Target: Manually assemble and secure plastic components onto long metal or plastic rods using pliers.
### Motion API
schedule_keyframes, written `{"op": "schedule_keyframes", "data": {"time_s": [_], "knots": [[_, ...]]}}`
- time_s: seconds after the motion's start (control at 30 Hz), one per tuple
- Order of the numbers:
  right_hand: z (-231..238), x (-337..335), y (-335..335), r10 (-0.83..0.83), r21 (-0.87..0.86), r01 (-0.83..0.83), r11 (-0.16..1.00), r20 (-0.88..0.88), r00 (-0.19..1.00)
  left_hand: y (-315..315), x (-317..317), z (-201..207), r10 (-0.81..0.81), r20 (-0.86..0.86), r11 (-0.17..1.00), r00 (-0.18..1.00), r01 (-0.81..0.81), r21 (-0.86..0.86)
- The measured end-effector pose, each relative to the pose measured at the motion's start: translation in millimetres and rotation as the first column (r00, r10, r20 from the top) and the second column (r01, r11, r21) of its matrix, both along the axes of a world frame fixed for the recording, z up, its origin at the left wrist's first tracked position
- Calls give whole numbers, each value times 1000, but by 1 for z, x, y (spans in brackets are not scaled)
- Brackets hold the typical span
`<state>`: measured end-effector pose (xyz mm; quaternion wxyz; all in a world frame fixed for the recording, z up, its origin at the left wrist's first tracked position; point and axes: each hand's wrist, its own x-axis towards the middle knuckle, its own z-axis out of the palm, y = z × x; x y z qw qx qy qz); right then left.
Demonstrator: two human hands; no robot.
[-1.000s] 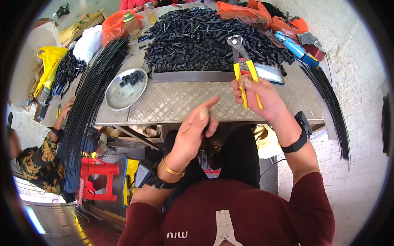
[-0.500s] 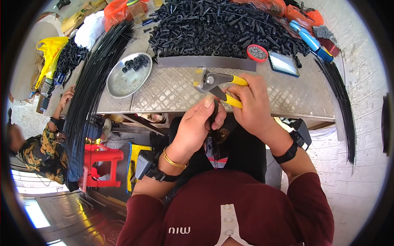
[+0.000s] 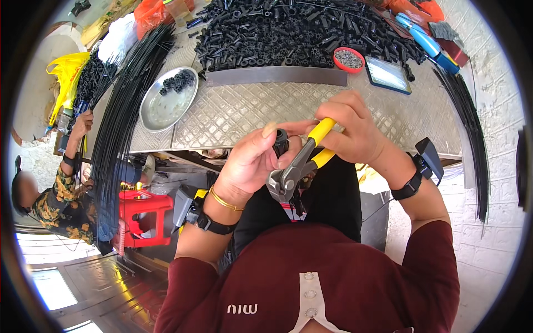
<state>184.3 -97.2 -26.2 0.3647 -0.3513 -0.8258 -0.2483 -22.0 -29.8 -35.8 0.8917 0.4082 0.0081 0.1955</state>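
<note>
My left hand is closed around a short black ribbed plastic tube, held upright just off the table's near edge with the thumb along its side. My right hand grips yellow-handled pliers; their grey head points down towards me, below the tube and apart from its top end. One right finger reaches across to the tube's upper end. Thin dark pieces hang beneath the pliers' head, partly hidden, and I cannot tell what they join.
A large heap of black plastic parts lies behind a grey strip. Around it are a metal dish, a red-rimmed bowl, a tablet-like panel and bundled black rods. At left, another person works beside a red stool.
The pliers have swung from above the table, head up, to pointing down towards me below the tube. The black tube now shows clearly in my left hand. The other person's hand has risen.
</note>
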Motion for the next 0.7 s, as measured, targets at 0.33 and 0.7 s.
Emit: {"op": "schedule_keyframes", "data": {"time_s": [0.33, 0.7], "knots": [[-8, -11, -10, -90, -219, 0, 976, -400, 912, 2, 5, -18, -49, 76, 995, 996, 55, -82], [-19, -39, -8, -194, -373, -143, 917, -730, 655, 2, -1, -14, 3, 74, 999, 997, -6, 44]]}}
